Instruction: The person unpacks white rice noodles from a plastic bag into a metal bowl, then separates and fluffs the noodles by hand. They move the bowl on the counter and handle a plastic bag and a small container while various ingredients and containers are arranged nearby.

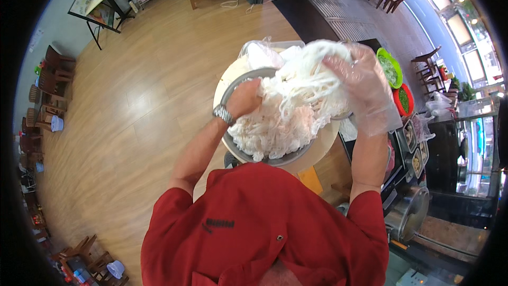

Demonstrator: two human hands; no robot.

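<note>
A grey metal bowl [274, 161] in front of me is heaped with white noodles [274, 135], probably rice noodles. My right hand [349, 68], in a loose clear plastic glove, grips a thick bundle of them above the bowl's right side. Strands hang from that bundle down onto the heap. My left hand [243, 99] is ungloved and wears a metal wristwatch [222, 114]. It reaches over the bowl's left rim, its fingers curled into the noodles and their tips hidden. Behind the bowl lies a clear plastic bag [260, 54] with white contents.
The bowl stands on a round pale tabletop [325, 143]. To the right are a green basket [398, 70], a red bowl of chopped greens [404, 99], metal food trays [416, 161] and a large metal pot [412, 210]. Wooden chairs [51, 76] line the left wall.
</note>
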